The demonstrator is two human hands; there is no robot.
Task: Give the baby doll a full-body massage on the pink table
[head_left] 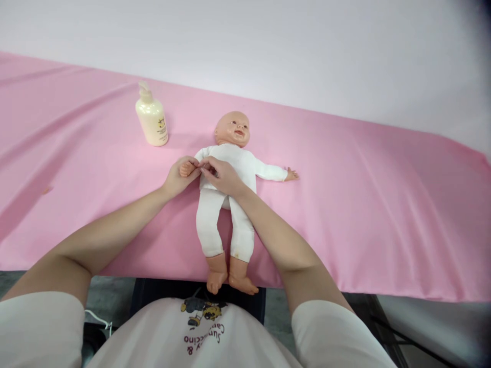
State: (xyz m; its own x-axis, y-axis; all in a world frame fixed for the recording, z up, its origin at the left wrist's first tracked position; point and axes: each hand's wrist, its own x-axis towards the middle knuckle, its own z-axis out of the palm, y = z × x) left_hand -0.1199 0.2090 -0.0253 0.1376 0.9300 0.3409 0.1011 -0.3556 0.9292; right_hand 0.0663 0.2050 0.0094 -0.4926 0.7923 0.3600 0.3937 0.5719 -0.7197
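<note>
A baby doll with a bare head and a white cloth body lies on its back on the pink cloth, its feet at the front edge. My left hand is closed around the doll's wrist on the left side, with the small doll hand showing above my palm. Fingers bent, my right hand pinches at the white sleeve cuff by that same wrist, over the doll's belly. The fingertips of both hands meet there, and what lies between them is partly hidden.
A cream pump bottle stands upright behind and left of the doll. The pink cloth covers the table, with a pale wall behind it. Dark table legs and a white cable show below the front edge.
</note>
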